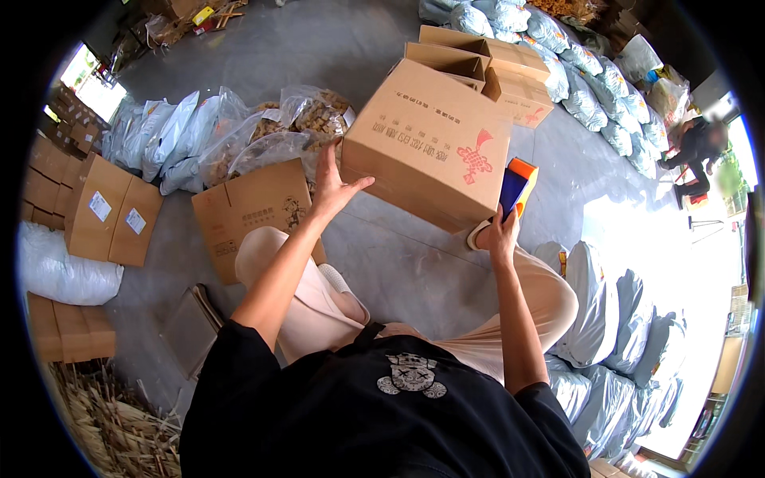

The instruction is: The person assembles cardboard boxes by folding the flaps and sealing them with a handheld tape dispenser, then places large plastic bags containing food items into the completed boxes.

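A brown cardboard box with red and dark print is in front of me, its printed face turned up. At its left side, my left hand grips the box's edge, fingers up along the side and thumb toward the near face. My right hand is closed around a blue and orange tape dispenser, beside the box's near right corner. Part of that hand's grip is hidden. I cannot tell whether the box rests on anything.
A flattened carton lies by my left knee. Open boxes stand behind the held box. Clear bags of brown pieces, stacked cartons and filled grey sacks surround me. Another person is at the far right.
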The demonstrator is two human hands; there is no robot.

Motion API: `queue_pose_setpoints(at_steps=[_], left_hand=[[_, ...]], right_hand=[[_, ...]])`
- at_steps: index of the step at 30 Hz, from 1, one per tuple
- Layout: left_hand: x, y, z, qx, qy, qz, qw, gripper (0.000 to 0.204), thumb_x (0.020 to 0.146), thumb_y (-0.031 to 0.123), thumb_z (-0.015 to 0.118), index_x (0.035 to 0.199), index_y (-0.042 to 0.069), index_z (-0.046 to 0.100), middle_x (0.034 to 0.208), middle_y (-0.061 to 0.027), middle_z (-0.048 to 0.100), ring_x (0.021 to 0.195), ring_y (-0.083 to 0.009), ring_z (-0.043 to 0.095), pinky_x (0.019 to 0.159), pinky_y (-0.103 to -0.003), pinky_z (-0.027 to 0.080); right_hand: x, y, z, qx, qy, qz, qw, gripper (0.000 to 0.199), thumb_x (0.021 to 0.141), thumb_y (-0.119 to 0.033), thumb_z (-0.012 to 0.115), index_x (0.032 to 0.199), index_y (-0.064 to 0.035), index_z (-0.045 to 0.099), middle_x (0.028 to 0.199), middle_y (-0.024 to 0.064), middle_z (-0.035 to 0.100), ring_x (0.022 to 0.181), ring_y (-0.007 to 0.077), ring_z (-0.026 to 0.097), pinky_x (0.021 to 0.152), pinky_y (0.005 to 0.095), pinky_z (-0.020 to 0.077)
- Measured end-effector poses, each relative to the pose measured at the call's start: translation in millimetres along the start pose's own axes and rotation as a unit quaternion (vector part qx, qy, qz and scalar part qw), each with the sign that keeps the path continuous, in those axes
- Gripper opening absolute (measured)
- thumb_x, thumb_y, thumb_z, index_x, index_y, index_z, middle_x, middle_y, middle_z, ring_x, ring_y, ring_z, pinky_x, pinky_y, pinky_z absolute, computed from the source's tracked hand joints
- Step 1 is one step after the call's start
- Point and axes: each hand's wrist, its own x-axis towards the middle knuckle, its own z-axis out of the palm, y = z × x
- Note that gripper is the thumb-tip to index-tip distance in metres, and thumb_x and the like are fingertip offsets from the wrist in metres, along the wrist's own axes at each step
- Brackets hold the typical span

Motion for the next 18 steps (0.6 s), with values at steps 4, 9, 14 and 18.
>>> queue_pose_setpoints(at_steps=[4,9,14,18], left_hand=[[7,-7,-4,-0.067,-0.038,-0.039,0.996,0.114,0.058,0.028,0.081,0.138,0.007,0.003,0.138,-0.0232,0.018,0.127,-0.034,0.022,0.104,-0.043,0.022],[9,-62,-75,0.014,-0.1,-0.17,0.98,0.105,0.068,0.025,0.074,0.139,0.013,-0.002,0.134,-0.0249,0.031,0.126,-0.0336,0.029,0.102,-0.041,0.026],[-6,-129,-138,0.059,-0.169,-0.418,0.891,0.093,0.071,0.022,0.07,0.138,0.005,0.007,0.135,-0.0214,0.031,0.125,-0.0306,0.032,0.102,-0.035,0.028],[-29,-194,-153,0.144,-0.169,-0.448,0.866,0.09,0.071,0.02,0.069,0.137,0.001,0.012,0.136,-0.0202,0.031,0.126,-0.0295,0.031,0.103,-0.032,0.026]], right_hand=[[41,77,-1,0.027,0.074,-0.049,0.996,0.035,0.087,-0.027,0.049,0.1,0.0051,0.05,0.087,0.0221,0.058,0.079,0.0363,0.057,0.071,0.0403,0.0436],[15,77,18,-0.038,0.004,-0.018,0.999,0.038,0.087,-0.029,0.049,0.098,0.0072,0.049,0.084,0.0243,0.057,0.08,0.0373,0.055,0.071,0.0399,0.0424],[-3,82,32,-0.066,-0.014,0.01,0.998,0.036,0.087,-0.028,0.049,0.096,0.007,0.048,0.082,0.0214,0.055,0.073,0.0335,0.053,0.069,0.0393,0.041],[-17,67,29,0.0,-0.017,0.0,1.0,0.039,0.089,-0.028,0.048,0.105,0.0073,0.049,0.094,0.0203,0.057,0.084,0.0281,0.054,0.076,0.0363,0.0414]])
